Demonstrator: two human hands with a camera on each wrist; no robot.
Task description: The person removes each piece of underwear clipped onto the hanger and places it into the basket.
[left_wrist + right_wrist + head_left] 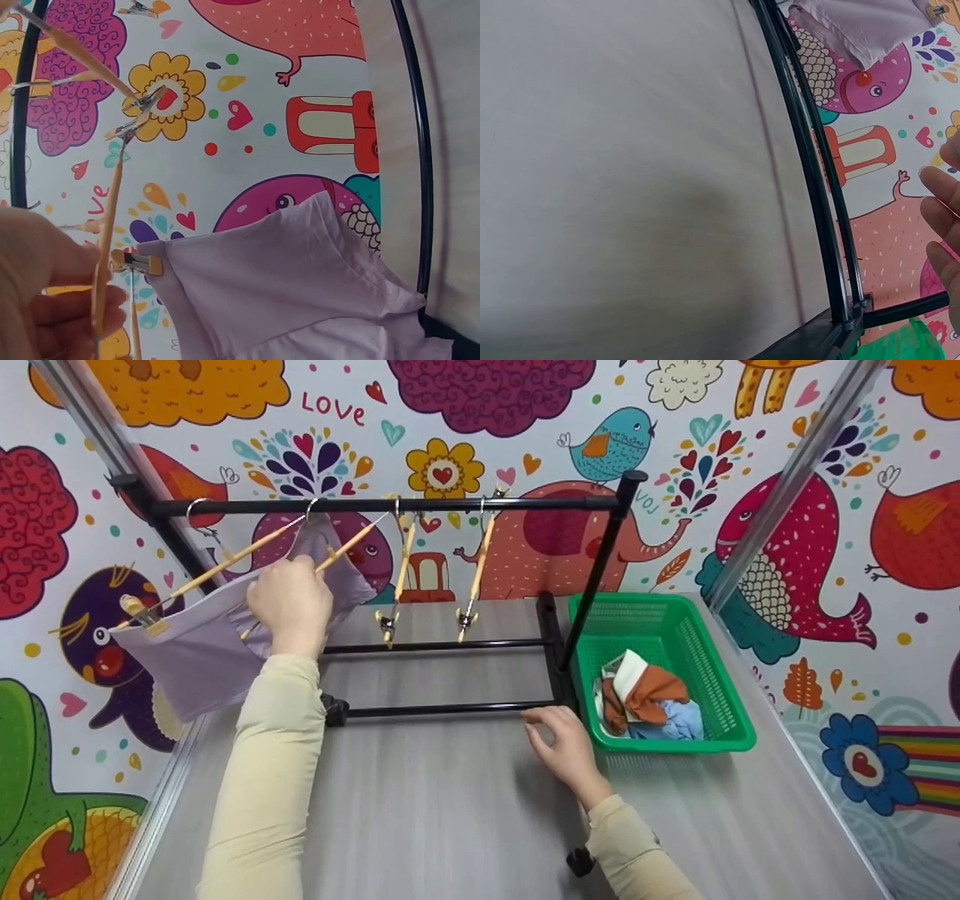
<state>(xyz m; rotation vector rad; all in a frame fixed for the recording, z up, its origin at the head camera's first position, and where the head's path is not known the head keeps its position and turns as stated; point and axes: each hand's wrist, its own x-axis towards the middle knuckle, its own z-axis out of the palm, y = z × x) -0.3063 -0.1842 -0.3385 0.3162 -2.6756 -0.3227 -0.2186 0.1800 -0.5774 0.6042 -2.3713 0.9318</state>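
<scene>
Light purple shorts (202, 660) hang at the left of the black clothes rack (450, 505), a waistband corner held by a clip (139, 262). My left hand (292, 604) is in front of the shorts and pinches the wooden bar of a clip hanger (112, 217) between thumb and fingers. Part of that bar is hidden behind the hand. My right hand (566, 750) hovers by the lower rail near the basket, holding nothing, its fingers (941, 214) loosely bent.
Two bare clip hangers, one in the middle (405, 562) and another to its right (484, 562), hang from the top rail. A green basket (739, 735) with crumpled brown, white and blue clothes (652, 697) stands right of the rack. Patterned wall panels surround the grey table (435, 810).
</scene>
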